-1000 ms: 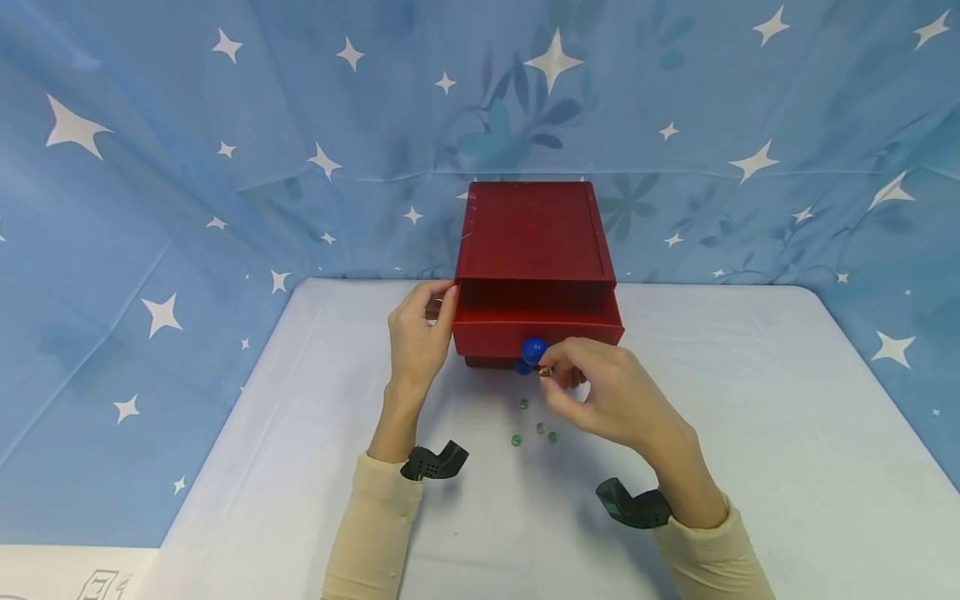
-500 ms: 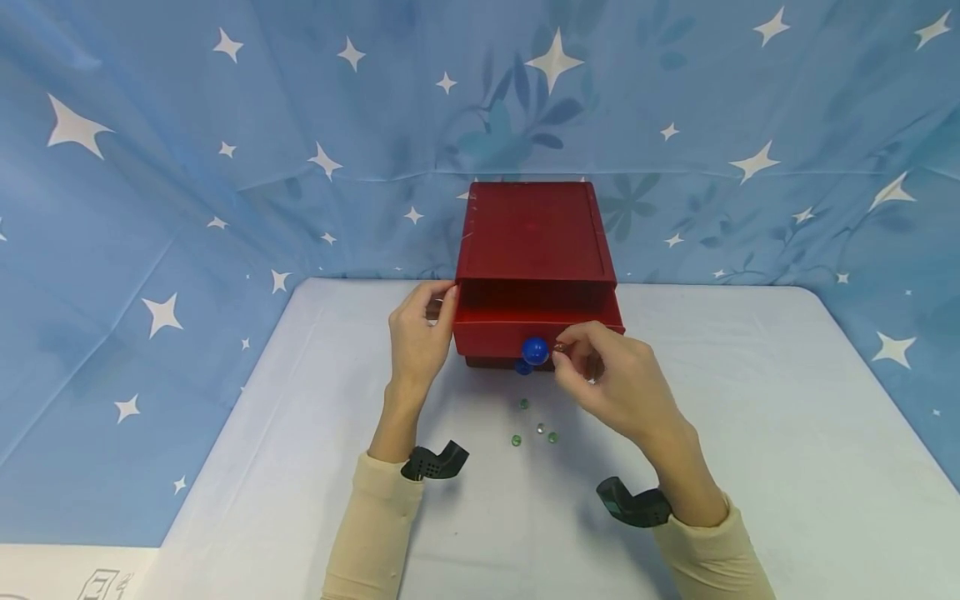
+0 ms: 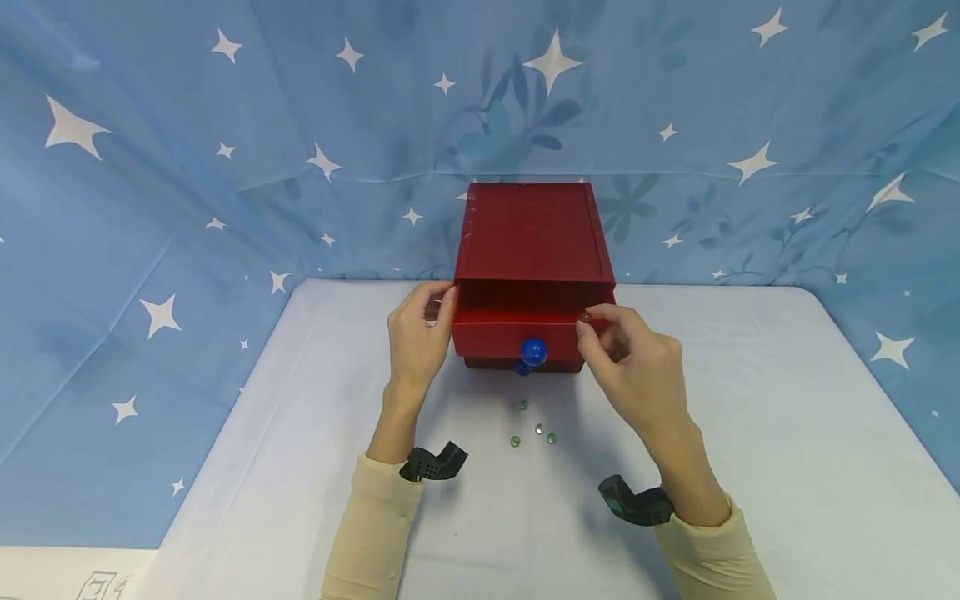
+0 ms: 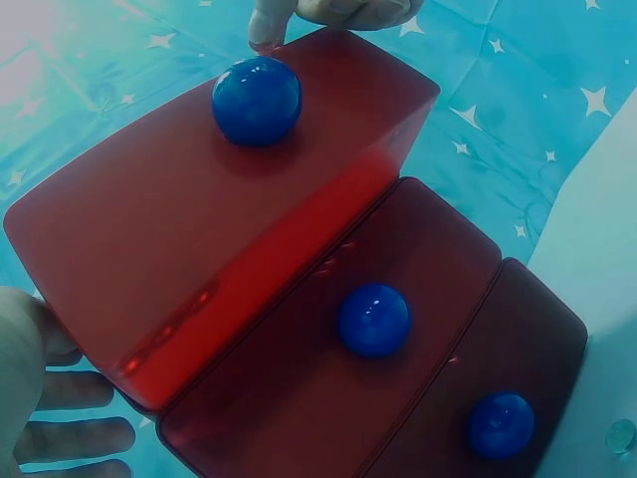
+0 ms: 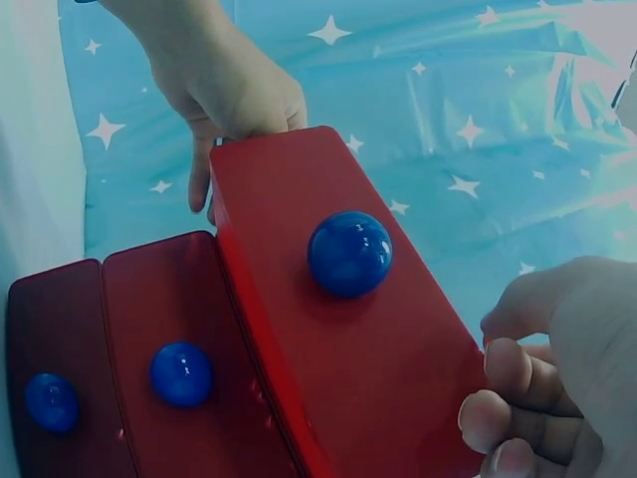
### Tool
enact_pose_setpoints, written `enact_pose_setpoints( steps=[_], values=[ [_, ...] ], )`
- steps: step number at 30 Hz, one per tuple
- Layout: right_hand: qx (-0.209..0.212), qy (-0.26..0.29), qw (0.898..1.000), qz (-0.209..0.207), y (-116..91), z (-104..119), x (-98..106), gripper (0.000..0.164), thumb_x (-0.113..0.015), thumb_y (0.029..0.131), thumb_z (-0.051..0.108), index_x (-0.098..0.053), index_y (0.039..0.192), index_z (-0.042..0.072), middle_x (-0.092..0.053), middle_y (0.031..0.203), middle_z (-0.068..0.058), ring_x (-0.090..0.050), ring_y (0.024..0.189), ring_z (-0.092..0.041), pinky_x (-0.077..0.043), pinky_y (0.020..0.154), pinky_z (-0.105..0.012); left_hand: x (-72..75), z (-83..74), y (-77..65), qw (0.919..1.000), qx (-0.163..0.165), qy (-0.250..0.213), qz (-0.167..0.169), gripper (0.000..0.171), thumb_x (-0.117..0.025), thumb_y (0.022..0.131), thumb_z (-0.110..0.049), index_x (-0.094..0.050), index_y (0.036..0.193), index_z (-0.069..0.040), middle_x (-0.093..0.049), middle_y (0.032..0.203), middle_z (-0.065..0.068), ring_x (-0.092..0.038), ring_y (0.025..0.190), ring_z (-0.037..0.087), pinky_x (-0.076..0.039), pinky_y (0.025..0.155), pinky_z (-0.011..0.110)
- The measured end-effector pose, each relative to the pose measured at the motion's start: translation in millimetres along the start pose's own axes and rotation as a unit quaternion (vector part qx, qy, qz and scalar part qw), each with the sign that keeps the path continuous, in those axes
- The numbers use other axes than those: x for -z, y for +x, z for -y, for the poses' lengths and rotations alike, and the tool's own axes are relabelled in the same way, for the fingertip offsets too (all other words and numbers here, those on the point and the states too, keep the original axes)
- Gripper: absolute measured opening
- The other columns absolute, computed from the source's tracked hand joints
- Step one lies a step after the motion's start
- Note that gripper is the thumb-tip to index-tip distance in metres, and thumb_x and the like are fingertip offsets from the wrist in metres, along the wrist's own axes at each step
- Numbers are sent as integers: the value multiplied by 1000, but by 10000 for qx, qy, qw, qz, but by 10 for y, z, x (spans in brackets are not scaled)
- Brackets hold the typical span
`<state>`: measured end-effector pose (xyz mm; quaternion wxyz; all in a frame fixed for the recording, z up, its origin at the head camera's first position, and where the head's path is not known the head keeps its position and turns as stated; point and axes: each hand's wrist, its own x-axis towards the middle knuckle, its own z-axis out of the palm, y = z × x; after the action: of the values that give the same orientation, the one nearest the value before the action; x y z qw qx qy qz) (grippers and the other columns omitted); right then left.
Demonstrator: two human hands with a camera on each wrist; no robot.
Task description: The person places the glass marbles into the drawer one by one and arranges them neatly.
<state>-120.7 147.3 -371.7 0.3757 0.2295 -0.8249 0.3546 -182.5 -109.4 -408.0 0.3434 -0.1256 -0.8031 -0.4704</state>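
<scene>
A red chest of drawers (image 3: 534,229) with blue ball knobs stands at the table's back. Its top drawer (image 3: 495,340) is pulled out, with a blue knob (image 3: 534,352) on its front. My right hand (image 3: 637,362) pinches a small reddish-brown glass marble (image 3: 585,317) between thumb and forefinger, right at the drawer's front rim near its right corner. My left hand (image 3: 420,337) rests against the left side of the chest and drawer, its fingers fairly straight in the left wrist view. The floor of the drawer is mostly hidden in shadow.
Several small green and clear glass marbles (image 3: 552,438) lie on the white table (image 3: 300,467) in front of the chest. Two lower drawers (image 4: 328,349), both pushed in, show below the top one. A blue starry curtain (image 3: 300,125) hangs behind the table.
My right hand has moved up and to the right with the reddish-brown marble, from beside the blue knob to the drawer's rim. The left hand, chest and table marbles have stayed put.
</scene>
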Motion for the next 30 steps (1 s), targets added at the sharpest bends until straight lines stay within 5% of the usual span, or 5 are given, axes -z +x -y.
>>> enact_pose_setpoints(
  steps=[30],
  values=[
    [-393, -372, 9981, -303, 8, -16, 19, 23, -76, 86, 5, -72, 106, -4, -61, 57, -8, -50, 44, -14, -44, 50, -12, -1, 28, -10, 10000, -70, 58, -17, 20, -62, 99, -18, -72, 109, -3, -74, 97, 12, -72, 78, 22, -63, 72, 32]
  ],
)
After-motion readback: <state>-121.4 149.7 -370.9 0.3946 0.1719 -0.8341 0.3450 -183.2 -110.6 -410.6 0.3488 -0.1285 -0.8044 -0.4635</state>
